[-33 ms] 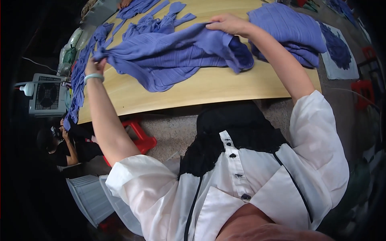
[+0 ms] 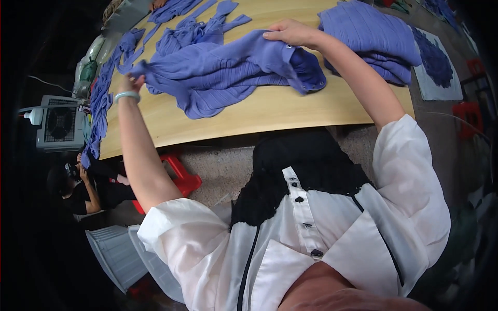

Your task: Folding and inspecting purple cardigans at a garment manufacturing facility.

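In the head view, the blue-violet garment lies across the worktop, its long axis running left to right between the hands. The right grip, the right hand, pinches its far edge; the cloth hangs nearer from there, its open right end just beyond those fingertips. The left hand is at the bunched left end, the garment stretching rightward from it; whether that grip is closed, I cannot tell. A folded pile sits right of the right hand.

Blue cloth, upper middle: no readable text
Counter, top: no readable sign
White shirt, bottom: no readable letters
Grey box, left: any print too small
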Action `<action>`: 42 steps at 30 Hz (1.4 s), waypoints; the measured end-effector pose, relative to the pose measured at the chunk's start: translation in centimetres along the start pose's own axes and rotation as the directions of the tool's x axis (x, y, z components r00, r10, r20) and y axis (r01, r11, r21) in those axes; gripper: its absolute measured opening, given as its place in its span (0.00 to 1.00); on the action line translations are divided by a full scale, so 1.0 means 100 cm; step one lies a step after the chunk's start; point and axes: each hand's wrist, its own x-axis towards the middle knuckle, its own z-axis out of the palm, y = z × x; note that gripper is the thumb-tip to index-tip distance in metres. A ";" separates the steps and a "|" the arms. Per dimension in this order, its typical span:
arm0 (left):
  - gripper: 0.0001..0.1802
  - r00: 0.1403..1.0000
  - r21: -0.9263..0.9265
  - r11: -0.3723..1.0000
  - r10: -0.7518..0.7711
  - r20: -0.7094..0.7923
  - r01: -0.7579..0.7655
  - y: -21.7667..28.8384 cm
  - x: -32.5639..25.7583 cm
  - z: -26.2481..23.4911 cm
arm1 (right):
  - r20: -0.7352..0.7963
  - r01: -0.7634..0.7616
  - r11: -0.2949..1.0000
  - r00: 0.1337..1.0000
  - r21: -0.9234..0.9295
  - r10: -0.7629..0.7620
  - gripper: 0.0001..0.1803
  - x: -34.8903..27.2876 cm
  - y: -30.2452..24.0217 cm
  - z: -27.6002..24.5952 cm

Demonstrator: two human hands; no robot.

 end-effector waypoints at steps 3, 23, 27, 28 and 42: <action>0.15 0.966 0.442 0.866 0.154 0.207 -0.233 -0.072 -0.045 0.071 | 0.086 -0.122 0.992 0.989 -0.020 0.123 0.17 0.006 0.026 0.006; 0.09 0.888 0.050 0.984 0.131 0.440 -0.169 -0.178 -0.260 0.148 | 0.206 0.040 0.990 0.979 -0.138 -0.010 0.31 -0.021 0.025 0.024; 0.08 0.889 -0.011 1.000 0.014 0.458 -0.010 -0.187 -0.260 0.127 | 0.221 0.148 0.923 0.973 -0.354 -0.071 0.36 -0.041 0.046 0.044; 0.08 0.893 -0.012 1.000 0.015 0.450 -0.010 -0.188 -0.261 0.124 | 0.209 0.178 0.928 0.971 -0.327 -0.112 0.30 -0.042 0.048 0.052; 0.09 0.957 -0.036 0.988 0.155 0.245 -0.151 -0.151 -0.238 0.037 | -0.421 0.214 0.971 0.894 0.102 -0.153 0.11 0.009 0.032 -0.025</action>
